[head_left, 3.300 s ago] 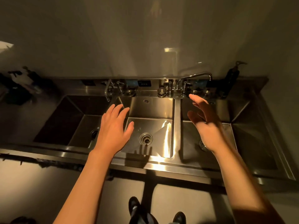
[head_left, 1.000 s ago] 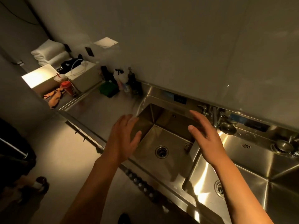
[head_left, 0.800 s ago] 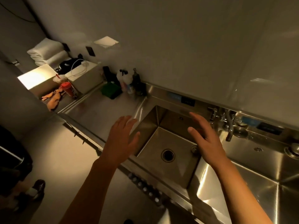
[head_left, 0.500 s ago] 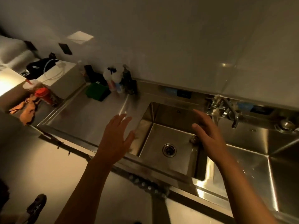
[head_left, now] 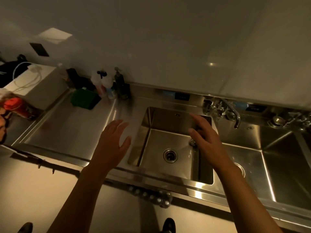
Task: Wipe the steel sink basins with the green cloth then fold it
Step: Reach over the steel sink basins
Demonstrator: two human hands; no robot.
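A folded green cloth (head_left: 84, 99) lies at the back left of the steel drainboard (head_left: 70, 128), near the wall. My left hand (head_left: 111, 145) hovers flat and empty over the drainboard, at the left rim of the left sink basin (head_left: 168, 133). My right hand (head_left: 207, 142) is held out with straight fingers above that basin's right side, holding nothing. A second basin (head_left: 252, 157) lies to the right, with a third at the frame's right edge.
Spray and pump bottles (head_left: 109, 84) stand against the wall beside the cloth. A faucet (head_left: 230, 113) hangs over the divider between the basins. A white box (head_left: 33, 81) and a red cup (head_left: 15, 106) sit far left. My shoes (head_left: 169, 226) show below.
The view has swung from the middle and right basins to the left basin and drainboard, bringing the green cloth into sight. Both hands stay outstretched and empty.
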